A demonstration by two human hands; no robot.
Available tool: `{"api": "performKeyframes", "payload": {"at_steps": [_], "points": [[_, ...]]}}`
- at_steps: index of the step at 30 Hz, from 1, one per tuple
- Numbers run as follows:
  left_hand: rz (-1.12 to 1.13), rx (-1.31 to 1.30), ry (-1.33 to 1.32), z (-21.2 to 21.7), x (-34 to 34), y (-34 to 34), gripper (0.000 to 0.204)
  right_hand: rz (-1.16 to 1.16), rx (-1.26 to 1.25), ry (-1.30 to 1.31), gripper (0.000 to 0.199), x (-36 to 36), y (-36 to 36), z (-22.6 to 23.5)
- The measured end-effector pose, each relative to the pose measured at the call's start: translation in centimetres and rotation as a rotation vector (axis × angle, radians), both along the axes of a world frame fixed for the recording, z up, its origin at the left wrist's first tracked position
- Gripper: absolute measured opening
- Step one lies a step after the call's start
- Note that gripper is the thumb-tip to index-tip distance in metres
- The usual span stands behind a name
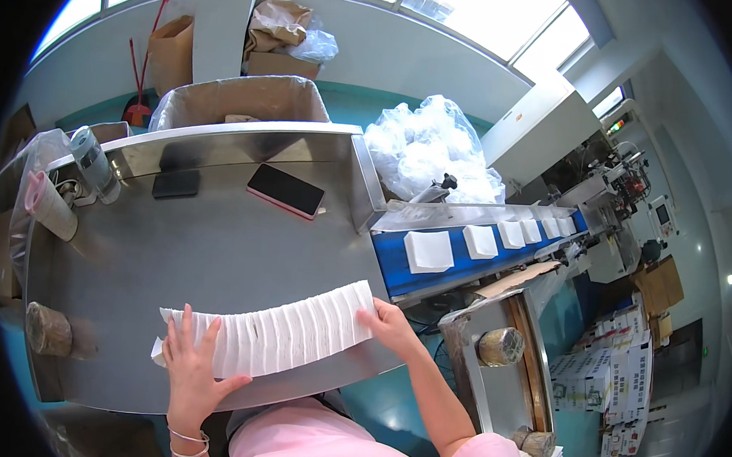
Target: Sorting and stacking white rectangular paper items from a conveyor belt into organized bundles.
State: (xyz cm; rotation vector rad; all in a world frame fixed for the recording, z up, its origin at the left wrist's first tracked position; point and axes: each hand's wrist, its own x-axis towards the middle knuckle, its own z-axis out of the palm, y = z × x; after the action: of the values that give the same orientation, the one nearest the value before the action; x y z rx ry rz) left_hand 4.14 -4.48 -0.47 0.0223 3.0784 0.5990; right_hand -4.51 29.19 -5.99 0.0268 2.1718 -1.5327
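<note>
A long, slightly curved row of white folded tissue stacks (294, 328) lies across the front of the grey metal table (216, 254). My left hand (194, 356) grips its left end, with fingers spread over the top and the thumb along the near side. At the other end, my right hand (391, 325) holds the last stack, fingers against its outer face. The row is pressed together between both hands. Part of a white piece pokes out beside my left fingers. The undersides of the stacks are hidden.
To the right, a blue conveyor belt (385, 267) carries several white stacks. A black phone (286, 190), a dark flat case (175, 184), a bottle (94, 165), a cup (51, 205) and a tape roll (48, 329) sit on the table. A lined carton (244, 102) stands behind.
</note>
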Motion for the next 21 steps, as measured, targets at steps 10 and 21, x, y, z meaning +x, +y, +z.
{"api": "performKeyframes", "payload": {"at_steps": [10, 21], "points": [[-0.027, 0.054, -0.03, 1.2, -0.1, 0.6, 0.092, -0.697, -0.566, -0.05, 0.035, -1.6, 4.3, -2.9], [-0.055, 0.079, -0.012, 0.7, 0.0, 0.8, 0.08, -0.165, -0.16, -0.066, 0.033, -0.2, -0.7, 0.9]]}}
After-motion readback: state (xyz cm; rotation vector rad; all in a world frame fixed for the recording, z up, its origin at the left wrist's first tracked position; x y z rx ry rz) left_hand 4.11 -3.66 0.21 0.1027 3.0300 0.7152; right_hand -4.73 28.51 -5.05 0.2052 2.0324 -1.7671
